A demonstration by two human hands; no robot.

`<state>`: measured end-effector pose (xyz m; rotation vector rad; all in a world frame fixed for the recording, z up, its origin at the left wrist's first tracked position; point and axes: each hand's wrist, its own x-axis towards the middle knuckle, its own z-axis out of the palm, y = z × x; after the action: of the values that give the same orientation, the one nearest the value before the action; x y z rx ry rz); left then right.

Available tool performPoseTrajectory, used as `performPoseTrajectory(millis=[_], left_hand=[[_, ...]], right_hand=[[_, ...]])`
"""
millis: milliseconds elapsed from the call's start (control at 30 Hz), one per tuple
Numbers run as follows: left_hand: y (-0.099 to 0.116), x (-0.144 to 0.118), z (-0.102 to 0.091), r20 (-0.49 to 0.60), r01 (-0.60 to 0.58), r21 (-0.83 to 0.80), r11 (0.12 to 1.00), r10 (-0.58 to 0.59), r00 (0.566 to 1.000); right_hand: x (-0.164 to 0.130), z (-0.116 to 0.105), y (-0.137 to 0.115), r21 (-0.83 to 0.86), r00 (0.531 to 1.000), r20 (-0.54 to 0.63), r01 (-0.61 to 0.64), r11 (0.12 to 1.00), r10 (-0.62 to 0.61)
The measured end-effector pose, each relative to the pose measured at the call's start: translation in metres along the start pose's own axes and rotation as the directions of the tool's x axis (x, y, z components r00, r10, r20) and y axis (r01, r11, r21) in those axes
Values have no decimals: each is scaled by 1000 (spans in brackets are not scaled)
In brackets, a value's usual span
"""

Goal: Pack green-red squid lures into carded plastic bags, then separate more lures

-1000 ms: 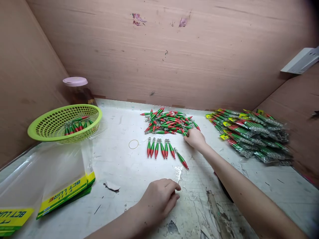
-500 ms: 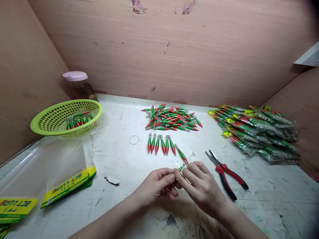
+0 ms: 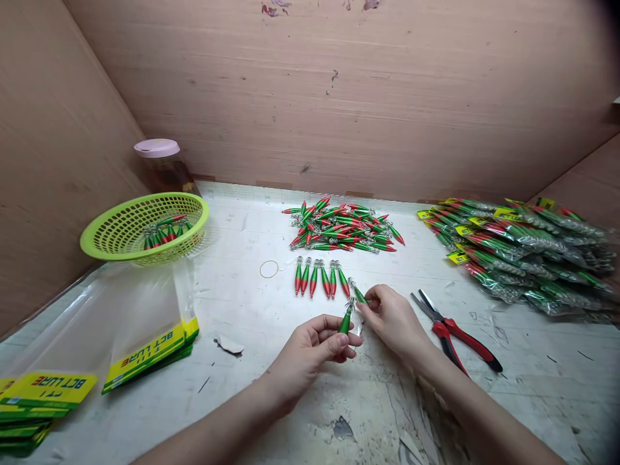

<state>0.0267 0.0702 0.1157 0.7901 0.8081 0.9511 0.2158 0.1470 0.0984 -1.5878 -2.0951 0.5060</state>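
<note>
Scuffed white worktable (image 3: 271, 394), boxed in by plywood. Sitting on it: loose pile of green-red lures (image 3: 345, 227), row of five more (image 3: 320, 278), rubber band (image 3: 268, 268), red-handled pliers (image 3: 458, 332), bagged lures (image 3: 526, 254), green basket (image 3: 145, 227), pink-lidded jar (image 3: 163, 165), empty "BCT LURE" bags (image 3: 140, 323).

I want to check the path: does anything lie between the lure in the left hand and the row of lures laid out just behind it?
Nothing visible does. The left hand pinches a lure, and the right hand touches another at its tip. Only bare table lies before the row of lures. The pliers lie off to the right.
</note>
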Motion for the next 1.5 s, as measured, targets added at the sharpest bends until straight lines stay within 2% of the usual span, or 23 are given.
performPoseTrajectory(millis=[100,200,233,300,333,400,467,567,800,1033,1300,1500], left_hand=[[2,-1,1,-2,19,5,1000,-19,1000],[3,-2,2,-11,23,-22,999,-24,1000],[2,-2,2,-16,24,-32,999,-25,1000],[0,-2,2,-30,19,-46,999,-21,999],[0,-2,2,-39,15,-49,999,-17,999],[-1,-2,2,-59,3,-38,999,-5,998],[-1,-3,3,-80,-14,-6,1000,13,997],[1,-4,5,-105,-40,33,999,43,994],[3,-6,7,-140,-52,66,996,61,988],[1,-6,9,-76,-52,-13,999,51,996],[2,-4,8,-99,-33,12,999,34,995],[0,-2,5,-38,-11,27,1000,12,999]], right_hand=[[11,10,3,-22,995,11,-96,995,97],[7,3,-1,1,989,20,-148,989,148],[2,-3,-4,30,988,35,-153,988,152],[-13,-16,-12,193,979,124,-182,964,160],[-22,-23,-18,323,968,199,-213,922,154],[-39,-34,-29,567,929,358,-299,768,97],[-52,-39,-40,689,894,448,-354,632,13],[-57,-34,-49,749,875,481,-377,545,-57],[-52,-16,-52,840,877,459,-376,392,-142],[-56,-14,-49,859,878,450,-377,346,-161],[-56,-12,-46,859,900,415,-338,384,-137],[-59,-14,-45,857,909,400,-327,399,-115]])
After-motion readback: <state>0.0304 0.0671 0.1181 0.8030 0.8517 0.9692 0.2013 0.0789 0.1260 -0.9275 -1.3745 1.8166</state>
